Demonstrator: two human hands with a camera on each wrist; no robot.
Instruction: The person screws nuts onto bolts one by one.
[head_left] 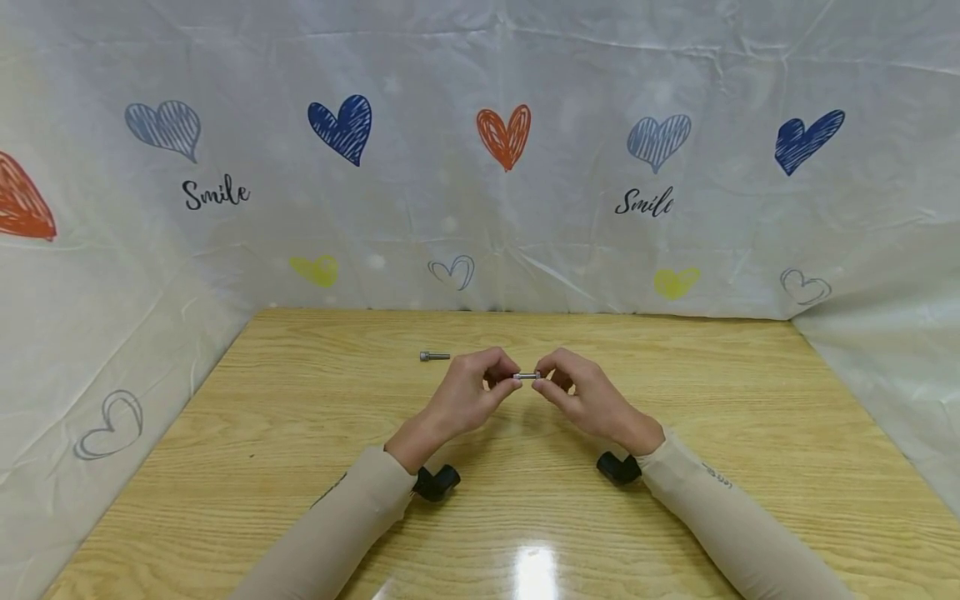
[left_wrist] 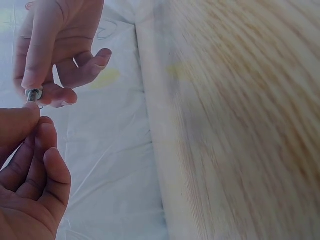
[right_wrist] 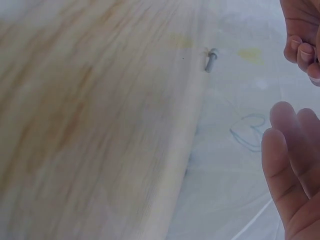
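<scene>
Over the middle of the table, my left hand [head_left: 465, 390] pinches one end of a metal bolt [head_left: 527, 376] between thumb and fingers. The bolt lies level, pointing toward my right hand [head_left: 592, 396]. At that end a nut [left_wrist: 34, 93] sits around the thread, and my right thumb and index finger pinch it. The left fingertips hide the bolt's other end. A second bolt [head_left: 435, 356], with a round socket-type head, lies on the table to the left of my left hand; it also shows in the right wrist view.
The wooden table [head_left: 300, 433] has a light grain and a bright reflection near its front. A white cloth [head_left: 420, 217] printed with hearts and lettering hangs behind it and along both sides. Black wrist cameras [head_left: 437, 483] sit under both forearms.
</scene>
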